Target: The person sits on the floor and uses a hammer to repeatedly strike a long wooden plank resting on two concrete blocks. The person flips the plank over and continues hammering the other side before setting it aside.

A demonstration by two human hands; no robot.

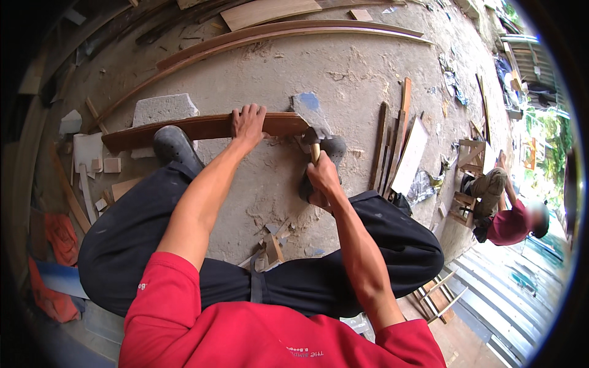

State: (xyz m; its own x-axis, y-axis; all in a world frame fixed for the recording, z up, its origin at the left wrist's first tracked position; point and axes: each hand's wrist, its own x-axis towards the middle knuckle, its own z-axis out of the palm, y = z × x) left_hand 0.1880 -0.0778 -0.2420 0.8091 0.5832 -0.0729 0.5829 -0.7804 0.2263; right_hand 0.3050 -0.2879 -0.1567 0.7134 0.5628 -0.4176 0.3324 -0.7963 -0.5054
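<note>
A long reddish-brown wooden board (pixel 205 127) lies crosswise in front of me, between my feet. My left hand (pixel 248 127) grips it right of its middle, fingers bent over the far edge and thumb toward the near side. My right hand (pixel 323 176) is closed round the pale handle of a hammer (pixel 315 151). The hammer's dark metal head is at the board's right end; whether it touches the wood I cannot tell. My left grey clog (pixel 174 147) overlaps the board's left part. The right grey clog (pixel 334 147) is beside the hammer head, partly hidden.
Behind the board lie a white block (pixel 162 108) and a blue-stained slab (pixel 310 104). Long planks (pixel 288 29) stretch along the far side. Wood strips (pixel 392 141) lie to the right, where another person (pixel 503 214) sits. Small offcuts (pixel 111 165) and orange cloth (pixel 60 242) are left.
</note>
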